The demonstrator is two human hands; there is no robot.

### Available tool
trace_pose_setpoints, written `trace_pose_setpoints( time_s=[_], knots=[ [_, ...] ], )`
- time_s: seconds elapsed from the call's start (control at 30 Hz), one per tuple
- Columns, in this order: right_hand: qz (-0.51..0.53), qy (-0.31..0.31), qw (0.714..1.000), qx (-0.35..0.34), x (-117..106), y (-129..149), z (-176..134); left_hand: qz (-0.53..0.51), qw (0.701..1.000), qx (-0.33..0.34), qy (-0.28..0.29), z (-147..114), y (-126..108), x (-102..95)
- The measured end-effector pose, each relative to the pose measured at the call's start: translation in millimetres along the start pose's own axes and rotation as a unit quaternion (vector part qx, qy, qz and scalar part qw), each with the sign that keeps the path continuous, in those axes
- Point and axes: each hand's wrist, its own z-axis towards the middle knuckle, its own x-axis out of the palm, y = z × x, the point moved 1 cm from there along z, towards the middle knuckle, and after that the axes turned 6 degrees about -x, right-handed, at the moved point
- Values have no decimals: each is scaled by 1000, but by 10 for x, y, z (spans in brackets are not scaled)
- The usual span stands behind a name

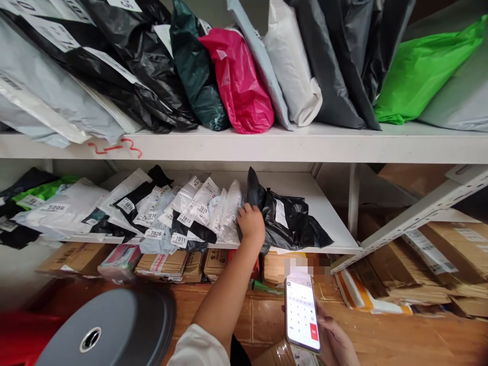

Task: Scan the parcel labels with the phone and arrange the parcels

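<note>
My left hand (251,222) reaches onto the lower shelf, its fingers curled at the edge of an upright black plastic parcel (254,185). Close beside the fingers on the left leans a white parcel (231,211); the hand partly hides where the two meet. On the right, a crumpled black parcel (293,221) with a white label lies on the shelf. My right hand (335,335) holds a smartphone (301,310) upright low in front of me. Its lit screen shows a number keypad with a red key.
Labelled parcels (152,213) lean in a row along the lower shelf (324,203). Above, bagged parcels, one pink (244,81), one green (423,76), stand on the upper shelf (305,145). Cardboard boxes (163,265) lie beneath. A round grey lid (110,325) is at lower left.
</note>
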Motion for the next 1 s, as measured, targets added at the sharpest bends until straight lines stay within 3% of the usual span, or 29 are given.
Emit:
trace_pose_setpoints(
  time_s=[0.1, 0.2, 0.37, 0.47, 0.53, 0.6, 0.7, 0.8, 0.93, 1.0],
  knots=[
    [-1, 0, 1000, 6, 39, -60, 36, -10, 1000, 21, 19, -158, -228, 125],
    [5, 27, 1000, 12, 89, -88, 46, -15, 999, 29, 37, -208, -288, 173],
    [50, 88, 995, 15, 154, -28, 19, -21, 998, 6, 59, 70, 83, -41],
    [73, 119, 990, 19, 155, 33, 2, -12, 999, -35, 33, 252, 310, -194],
    [74, 140, 987, 21, 155, 61, 6, -15, 999, -26, 16, 275, 313, -199],
    [60, 159, 985, 18, 174, 71, 23, -28, 999, 13, 37, 220, 210, -111],
    [32, 177, 984, 3, 237, 68, 79, -37, 990, 57, 122, 99, 24, 101],
    [26, 184, 981, -58, 290, 98, 187, -29, 977, 74, 196, 117, -55, 267],
    [24, 210, 967, -143, 300, 187, 304, -31, 966, 115, 229, 273, -60, 353],
    [29, 219, 961, -167, 303, 227, 312, -33, 966, 93, 238, 306, -60, 391]
  ],
)
